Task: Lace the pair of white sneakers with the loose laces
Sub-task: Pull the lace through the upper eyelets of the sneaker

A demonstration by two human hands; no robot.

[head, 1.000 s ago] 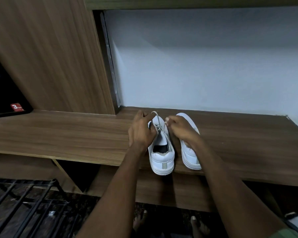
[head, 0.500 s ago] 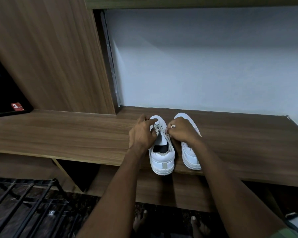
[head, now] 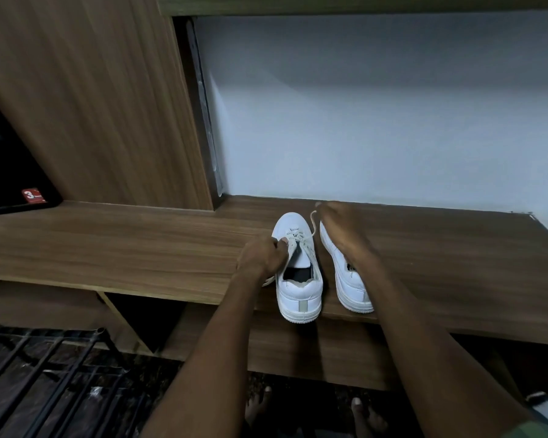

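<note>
Above sneaker (head: 299, 273), right hand (head: 340, 229) pinching lace (head: 313, 224)

Both my forearms bare, no sleeves to the wrist; green sleeve (head: 541, 429) edge at right upper arm. Bare feet (head: 366, 417) below, no rings/watch visible.

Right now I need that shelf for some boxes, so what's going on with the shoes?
A person is lacing the left sneaker of a white pair standing on the wooden shelf. The left hand grips that shoe at its eyelets, while the right hand pinches the lace and draws it up and away. The right sneaker stands beside it, partly hidden by the right forearm.
</note>
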